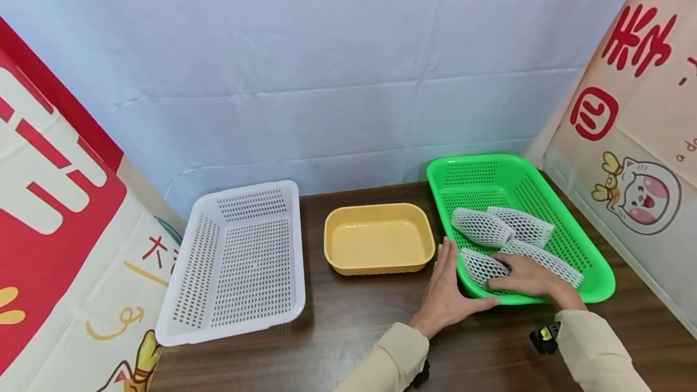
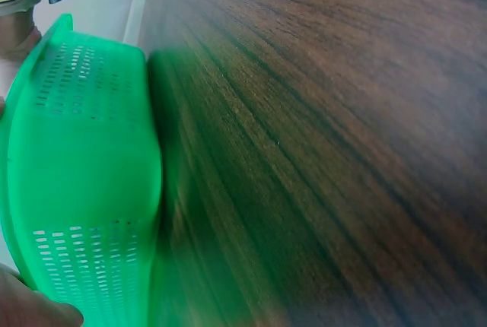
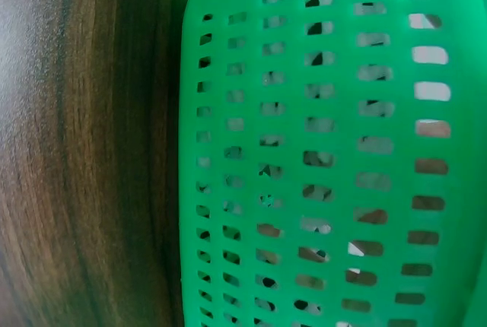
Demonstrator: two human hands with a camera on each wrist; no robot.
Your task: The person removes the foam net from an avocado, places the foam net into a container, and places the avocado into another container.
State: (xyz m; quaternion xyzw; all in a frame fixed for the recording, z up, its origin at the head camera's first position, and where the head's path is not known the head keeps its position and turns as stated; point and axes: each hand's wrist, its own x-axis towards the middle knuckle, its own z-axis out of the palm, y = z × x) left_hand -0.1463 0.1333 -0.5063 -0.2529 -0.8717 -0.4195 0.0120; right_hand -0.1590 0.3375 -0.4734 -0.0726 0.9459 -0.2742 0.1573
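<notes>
green basket (image 3: 345,141), wood table (image 1: 348,313), white drape (image 1: 327,65)

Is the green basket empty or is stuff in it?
Not empty: four white nets show inside the green basket, and the right hand is in there too.

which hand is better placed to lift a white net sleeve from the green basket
Probably the right hand: it reaches inside the green basket, right at a white net sleeve, while the left hand lies against the outside.
</notes>
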